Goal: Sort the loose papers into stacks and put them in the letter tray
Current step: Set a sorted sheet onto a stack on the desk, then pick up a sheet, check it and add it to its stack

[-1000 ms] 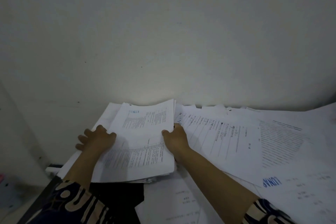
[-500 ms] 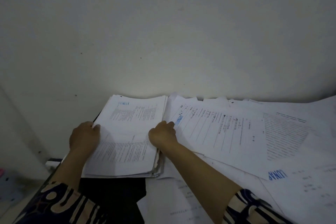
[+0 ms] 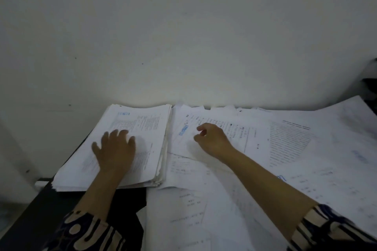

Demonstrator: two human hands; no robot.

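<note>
The desk (image 3: 61,206) is dark and shows bare only at its front left corner; its back edge meets a plain pale wall (image 3: 183,36), and the papers run right up to that edge. The stack of papers (image 3: 146,128) sits at the back left of the desk, its left side reaching the desk's left edge and its front edge hanging a little over the bare dark strip. To the right of the stack, loose sheets (image 3: 275,149) overlap one another across the rest of the desk as far as its right edge, where a dark object, too cut off to tell, shows at the wall. The light is dim.

The left hand (image 3: 115,149) lies flat on top of the stack, fingers straight and spread, pressing on the top page near the stack's middle. The right hand (image 3: 212,140) rests on the loose sheets just beside the stack's right edge, fingers loosely curled, with the thumb and forefinger close together at a sheet; whether they pinch it I cannot tell. Both patterned sleeves (image 3: 326,230) show at the front.
</note>
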